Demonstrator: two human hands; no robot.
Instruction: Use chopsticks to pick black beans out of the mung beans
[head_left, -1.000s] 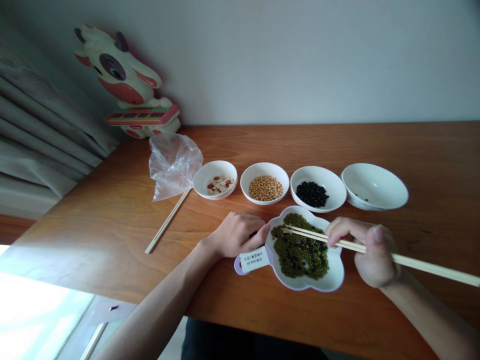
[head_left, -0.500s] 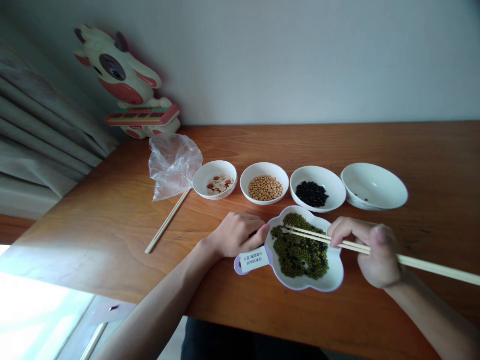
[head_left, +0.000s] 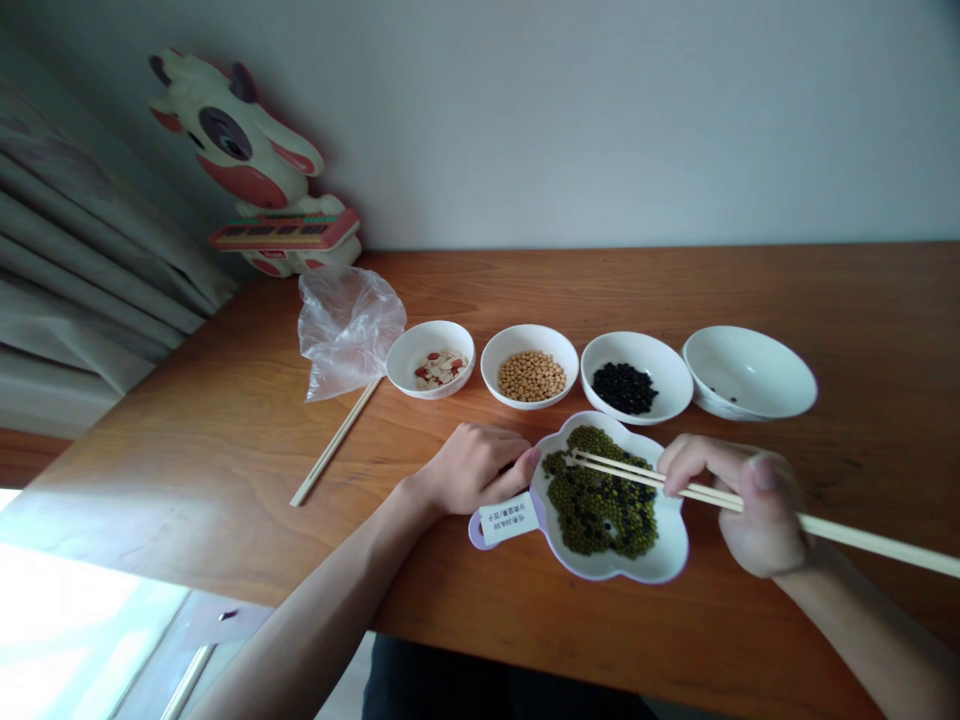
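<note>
A flower-shaped white dish (head_left: 670,560) with a purple rim and a labelled handle holds green mung beans (head_left: 574,520) mixed with some black beans. My left hand (head_left: 480,470) is closed at its left edge, the thumb pressed on the rim above the handle; the other fingers are curled and partly hidden. A pair of pale chopsticks (head_left: 701,492) is gripped in my right hand (head_left: 750,500), to the right of the dish. Their tips reach over the beans in its upper left part. Whether a bean sits between the tips is too small to tell.
Behind the dish stand white bowls in a row: one with sliced nuts (head_left: 441,369), one with soybeans (head_left: 531,376), one with black beans (head_left: 624,388), and a bowl (head_left: 750,370) with a few dark bits. Left lie a plastic bag (head_left: 349,330), spare chopsticks (head_left: 335,442) and a cow toy (head_left: 277,180).
My right hand and the chopsticks have shifted very slightly to the right. The left hand, the dish and the bowls look the same.
</note>
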